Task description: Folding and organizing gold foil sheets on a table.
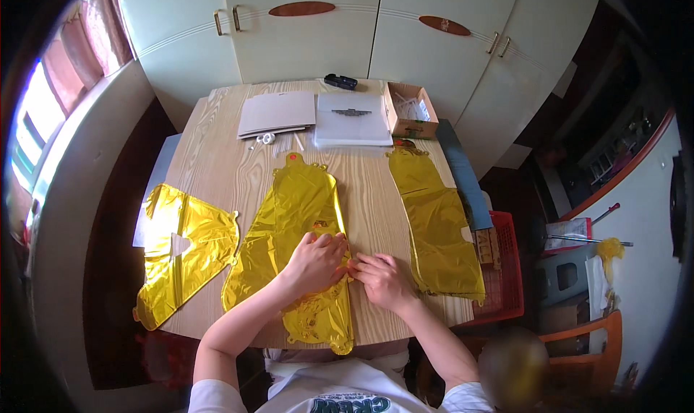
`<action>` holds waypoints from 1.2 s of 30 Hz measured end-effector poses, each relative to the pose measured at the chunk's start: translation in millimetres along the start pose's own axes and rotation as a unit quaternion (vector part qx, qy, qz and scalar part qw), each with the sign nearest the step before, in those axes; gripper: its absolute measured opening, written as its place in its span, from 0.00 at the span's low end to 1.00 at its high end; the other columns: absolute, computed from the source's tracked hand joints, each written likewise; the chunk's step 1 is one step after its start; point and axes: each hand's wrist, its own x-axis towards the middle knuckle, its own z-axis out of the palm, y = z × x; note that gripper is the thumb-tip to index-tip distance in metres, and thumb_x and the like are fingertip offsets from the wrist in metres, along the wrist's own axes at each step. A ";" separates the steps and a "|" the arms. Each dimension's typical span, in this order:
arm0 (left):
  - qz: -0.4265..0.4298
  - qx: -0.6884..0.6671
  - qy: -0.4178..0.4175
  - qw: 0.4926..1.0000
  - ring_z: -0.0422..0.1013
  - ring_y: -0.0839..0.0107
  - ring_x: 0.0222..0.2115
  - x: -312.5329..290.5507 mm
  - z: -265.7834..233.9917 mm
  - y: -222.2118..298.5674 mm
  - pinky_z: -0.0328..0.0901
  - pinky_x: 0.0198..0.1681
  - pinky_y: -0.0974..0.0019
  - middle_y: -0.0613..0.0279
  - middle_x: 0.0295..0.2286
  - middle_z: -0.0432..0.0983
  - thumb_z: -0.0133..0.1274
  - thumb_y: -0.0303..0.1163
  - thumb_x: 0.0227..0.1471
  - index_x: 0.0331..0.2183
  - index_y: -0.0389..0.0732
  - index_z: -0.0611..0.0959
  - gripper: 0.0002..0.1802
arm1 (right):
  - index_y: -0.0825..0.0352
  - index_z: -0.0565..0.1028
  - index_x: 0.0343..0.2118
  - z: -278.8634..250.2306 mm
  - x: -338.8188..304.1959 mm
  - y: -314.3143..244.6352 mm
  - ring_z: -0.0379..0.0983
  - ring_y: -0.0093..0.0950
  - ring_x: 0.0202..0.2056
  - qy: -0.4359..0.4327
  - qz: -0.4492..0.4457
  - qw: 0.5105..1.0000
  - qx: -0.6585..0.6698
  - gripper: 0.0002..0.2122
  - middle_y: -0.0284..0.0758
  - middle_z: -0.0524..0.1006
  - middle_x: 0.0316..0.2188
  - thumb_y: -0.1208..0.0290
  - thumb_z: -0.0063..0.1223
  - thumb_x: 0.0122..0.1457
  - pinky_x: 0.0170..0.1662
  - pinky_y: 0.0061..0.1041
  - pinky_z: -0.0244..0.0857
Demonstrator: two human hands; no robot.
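A flat, deflated gold foil balloon (289, 203) lies down the middle of the table, its lower part folded and crumpled towards me. My left hand (316, 261) rests on it, fingers bent and closed over its right edge. Meeting it from the right, my right hand (383, 279) has its fingertips together on that same edge; the pinched spot itself is partly hidden. To the left lies a second gold foil balloon (199, 232), flat, with a pale gap near its middle. A third gold foil balloon (434, 218), long and flat, lies along the right side.
Grey cardboard sheets (278, 113), a stack of clear plastic sleeves (354, 120) and an open cardboard box (413, 127) stand at the table's far side. A black object (340, 82) lies behind them. A red plastic basket (510, 268) and wooden chair (607, 341) are at right.
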 end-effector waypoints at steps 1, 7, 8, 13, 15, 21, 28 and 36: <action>0.009 -0.001 -0.001 1.000 0.70 0.67 0.44 -1.4 -0.6 0.6 0.62 0.45 0.60 0.62 0.50 0.73 0.56 0.43 0.47 0.45 0.40 0.79 0.25 | 0.63 0.81 0.38 0.0 0.0 0.4 0.71 0.28 0.53 0.000 0.001 1.000 0.001 0.12 0.30 0.80 0.44 0.77 0.47 0.54 0.56 0.38 0.60; 0.030 -0.042 -0.006 0.999 0.70 0.71 0.41 -5.5 -1.1 7.7 0.62 0.41 0.62 0.66 0.47 0.75 0.56 0.36 0.41 0.42 0.42 0.81 0.22 | 0.62 0.82 0.38 1.0 -0.7 0.4 0.71 0.26 0.53 0.004 0.011 1.000 0.003 0.12 0.29 0.80 0.44 0.77 0.47 0.53 0.56 0.36 0.59; 0.029 -0.036 -0.007 0.999 0.70 0.71 0.40 -4.3 -1.2 7.0 0.62 0.40 0.63 0.66 0.46 0.76 0.56 0.36 0.40 0.42 0.42 0.81 0.22 | 0.62 0.82 0.38 1.0 -0.6 0.4 0.71 0.26 0.52 0.004 0.011 1.000 0.002 0.12 0.29 0.80 0.44 0.77 0.47 0.53 0.56 0.36 0.59; 0.023 -0.024 -0.008 0.999 0.70 0.71 0.38 1.3 -0.3 5.8 0.62 0.38 0.63 0.67 0.43 0.76 0.57 0.36 0.40 0.41 0.41 0.81 0.22 | 0.62 0.82 0.37 1.2 -0.5 0.0 0.72 0.25 0.52 0.016 0.005 1.000 0.001 0.12 0.28 0.80 0.43 0.77 0.47 0.54 0.55 0.36 0.60; 0.020 -0.014 -0.003 1.000 0.70 0.71 0.37 4.9 -0.6 4.8 0.62 0.38 0.64 0.68 0.41 0.77 0.57 0.37 0.39 0.40 0.41 0.81 0.22 | 0.62 0.82 0.37 2.4 -1.5 0.4 0.71 0.25 0.53 0.016 0.004 1.000 0.001 0.12 0.28 0.80 0.43 0.76 0.47 0.54 0.55 0.36 0.60; 0.016 0.046 -0.015 0.999 0.69 0.71 0.36 23.7 6.8 -8.4 0.60 0.38 0.64 0.70 0.35 0.76 0.57 0.39 0.39 0.35 0.42 0.81 0.18 | 0.62 0.82 0.37 -0.2 0.3 -0.2 0.72 0.26 0.52 0.012 0.006 1.000 0.007 0.11 0.29 0.81 0.42 0.76 0.46 0.56 0.55 0.36 0.60; -0.012 0.078 -0.001 0.997 0.68 0.70 0.36 46.4 17.9 -27.0 0.59 0.37 0.63 0.70 0.33 0.75 0.55 0.39 0.41 0.30 0.44 0.82 0.12 | 0.62 0.82 0.37 -1.7 0.6 -1.6 0.72 0.26 0.52 0.010 0.005 1.000 0.004 0.12 0.30 0.80 0.43 0.76 0.47 0.55 0.55 0.35 0.60; -0.048 0.081 -0.039 0.995 0.69 0.69 0.39 69.0 19.1 -45.7 0.60 0.38 0.62 0.68 0.34 0.76 0.53 0.38 0.42 0.29 0.44 0.82 0.11 | 0.62 0.82 0.38 -3.1 0.5 -2.1 0.72 0.26 0.52 0.008 0.004 1.000 0.008 0.13 0.31 0.80 0.44 0.77 0.47 0.54 0.55 0.34 0.60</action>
